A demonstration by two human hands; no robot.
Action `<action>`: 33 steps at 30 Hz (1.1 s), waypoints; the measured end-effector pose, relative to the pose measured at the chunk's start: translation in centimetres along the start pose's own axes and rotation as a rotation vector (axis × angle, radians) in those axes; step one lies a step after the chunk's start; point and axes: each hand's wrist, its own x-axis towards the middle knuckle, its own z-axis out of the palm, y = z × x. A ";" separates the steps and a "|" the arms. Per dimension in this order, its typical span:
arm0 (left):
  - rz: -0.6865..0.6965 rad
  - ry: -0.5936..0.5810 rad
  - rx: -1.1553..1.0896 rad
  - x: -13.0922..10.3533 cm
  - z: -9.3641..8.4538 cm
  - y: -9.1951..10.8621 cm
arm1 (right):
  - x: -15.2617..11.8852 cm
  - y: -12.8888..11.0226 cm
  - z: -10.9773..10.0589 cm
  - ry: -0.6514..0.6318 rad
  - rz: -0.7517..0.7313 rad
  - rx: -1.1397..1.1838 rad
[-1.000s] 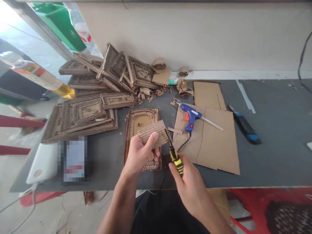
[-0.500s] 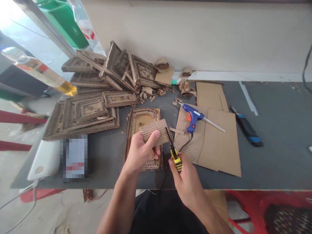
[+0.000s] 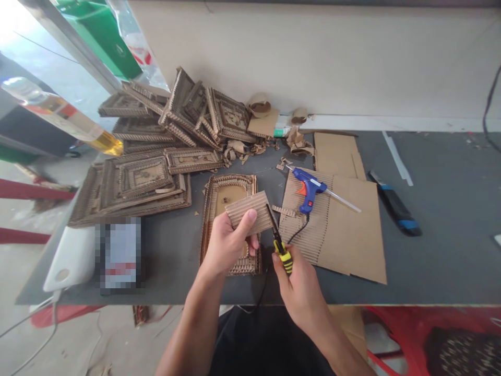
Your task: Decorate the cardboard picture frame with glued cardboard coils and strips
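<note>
My left hand [image 3: 230, 240] pinches a small piece of ridged cardboard [image 3: 256, 206], thumb on top. My right hand [image 3: 295, 279] is closed round the yellow and black handle of a tool [image 3: 282, 253], which looks like scissors. Its dark blades rest at the right edge of the piece. Beneath my left hand lies a cardboard frame [image 3: 209, 224] with ridged borders. To the right, a blue glue gun [image 3: 311, 188] with a clear glue stick lies on flat cardboard sheets [image 3: 352, 230].
Several ridged cardboard frames [image 3: 136, 177] are piled at the left and back left, near paper scraps [image 3: 299, 141]. A black and blue cutter [image 3: 395, 203] lies at the right. At the left front are a white device [image 3: 74, 258] and a blurred-out dark item [image 3: 120, 256].
</note>
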 end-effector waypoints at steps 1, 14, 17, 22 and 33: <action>-0.002 0.000 -0.007 -0.1 0.0 0.0 | 0.0 0.1 0.0 0.015 -0.020 -0.006; 0.020 0.061 -0.023 -0.7 -0.2 -0.8 | -2.9 -0.3 -1.2 0.101 -0.092 -0.414; 0.022 0.040 -0.015 -0.9 -0.1 -0.5 | -2.7 -0.6 -2.0 0.033 -0.098 -0.361; 0.016 -0.008 -0.002 -1.2 0.2 -0.1 | -1.7 -1.4 -3.8 -0.069 -0.106 -0.275; -0.021 0.044 0.013 -1.4 0.7 -1.2 | -1.5 -2.9 -4.7 -0.254 0.135 -0.099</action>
